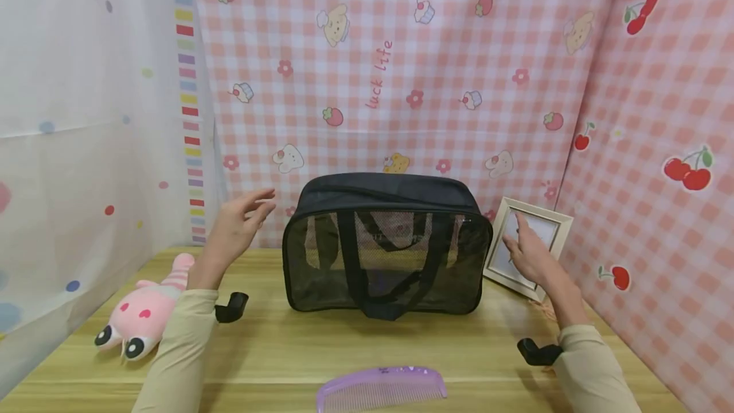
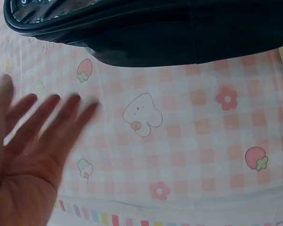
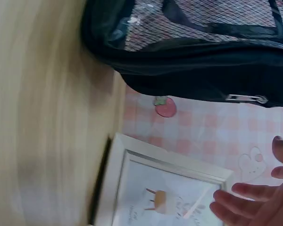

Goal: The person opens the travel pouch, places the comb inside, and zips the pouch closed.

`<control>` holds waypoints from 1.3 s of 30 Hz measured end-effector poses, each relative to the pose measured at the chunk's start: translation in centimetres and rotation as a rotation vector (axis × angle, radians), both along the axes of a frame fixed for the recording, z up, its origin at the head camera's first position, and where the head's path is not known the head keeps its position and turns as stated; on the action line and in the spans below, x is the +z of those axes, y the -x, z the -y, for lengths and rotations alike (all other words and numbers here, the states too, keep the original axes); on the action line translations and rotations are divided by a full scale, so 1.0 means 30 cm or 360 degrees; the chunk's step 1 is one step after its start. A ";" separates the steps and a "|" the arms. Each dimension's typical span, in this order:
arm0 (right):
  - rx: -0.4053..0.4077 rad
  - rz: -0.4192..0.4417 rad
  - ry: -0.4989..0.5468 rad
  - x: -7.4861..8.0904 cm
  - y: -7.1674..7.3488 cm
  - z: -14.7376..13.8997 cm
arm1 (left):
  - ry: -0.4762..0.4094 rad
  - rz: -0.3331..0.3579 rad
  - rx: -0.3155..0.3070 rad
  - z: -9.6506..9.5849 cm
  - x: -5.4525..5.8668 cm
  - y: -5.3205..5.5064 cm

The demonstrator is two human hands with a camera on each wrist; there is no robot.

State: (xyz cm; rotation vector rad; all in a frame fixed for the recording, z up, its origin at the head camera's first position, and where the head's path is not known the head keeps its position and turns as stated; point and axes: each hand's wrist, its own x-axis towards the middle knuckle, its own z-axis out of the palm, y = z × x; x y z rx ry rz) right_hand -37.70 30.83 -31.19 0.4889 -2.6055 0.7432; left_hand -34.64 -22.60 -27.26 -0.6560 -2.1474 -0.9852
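Observation:
A black bag (image 1: 387, 253) with see-through mesh sides and dark straps stands upright in the middle of the table. To its left, my left hand (image 1: 237, 225) is raised beside the upper corner, fingers relaxed and holding nothing; the left wrist view shows its palm (image 2: 30, 174) apart from the bag (image 2: 179, 35). My right hand (image 1: 530, 250) hovers at the bag's right in front of a pale picture frame (image 1: 496, 260), its fingers extended and empty. In the right wrist view, a zipper pull (image 3: 246, 98) shows on the bag's dark top edge.
A pink plush toy (image 1: 146, 311) with big black-and-white eyes lies at the left, partly behind my left forearm. Near the front edge lies a purple comb (image 1: 381, 389). A pink checked curtain (image 1: 373, 81) hangs behind the wooden table (image 1: 275, 349).

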 end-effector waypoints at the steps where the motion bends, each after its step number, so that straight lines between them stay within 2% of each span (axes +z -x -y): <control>1: 0.0022 0.0018 0.0039 -0.004 0.003 0.004 | -0.0053 -0.0002 -0.0055 -0.003 -0.001 -0.001; 4: 0.0068 0.0156 0.0167 -0.015 0.006 0.018 | -0.0143 0.0009 -0.0181 -0.010 -0.001 -0.009; 7: 0.0176 0.0309 0.0378 -0.029 0.009 0.032 | -0.0185 0.0038 -0.0263 -0.017 0.001 -0.014; 11: 0.0329 0.0523 0.0701 -0.055 0.011 0.047 | -0.0120 -0.0008 -0.0312 -0.031 -0.002 -0.006; 13: 0.0386 0.0611 0.0797 -0.070 0.009 0.056 | -0.0062 -0.0054 -0.0316 -0.038 -0.010 0.001; 15: 0.0414 0.0657 0.0814 -0.083 0.004 0.063 | -0.0005 -0.0096 -0.0301 -0.044 -0.021 0.008; 19: 0.0440 0.0660 0.0780 -0.088 -0.003 0.067 | 0.0022 -0.0102 -0.0300 -0.052 -0.028 0.008; 22: 0.0491 0.0699 0.0829 -0.071 0.002 0.067 | 0.0009 -0.0079 -0.0318 -0.069 0.011 -0.045; 23: 0.0538 0.0746 0.0903 -0.065 0.006 0.070 | 0.0008 -0.0075 -0.0324 -0.072 0.025 -0.064; 26: 0.0590 0.0792 0.0982 -0.046 0.017 0.079 | 0.0015 -0.0072 -0.0342 -0.083 0.067 -0.115; 29: 0.0605 0.0793 0.1005 -0.038 0.024 0.087 | 0.0029 -0.0085 -0.0368 -0.074 0.074 -0.118; 32: 0.0555 0.0757 0.0938 -0.037 0.021 0.086 | 0.0035 -0.0102 -0.0403 -0.070 0.071 -0.116; 36: 0.0410 0.0678 0.0832 -0.041 0.009 0.074 | 0.0052 -0.0144 -0.0425 -0.078 0.064 -0.115; 39: 0.0310 0.0581 0.0811 -0.043 0.006 0.065 | 0.0057 -0.0159 -0.0421 -0.086 0.058 -0.116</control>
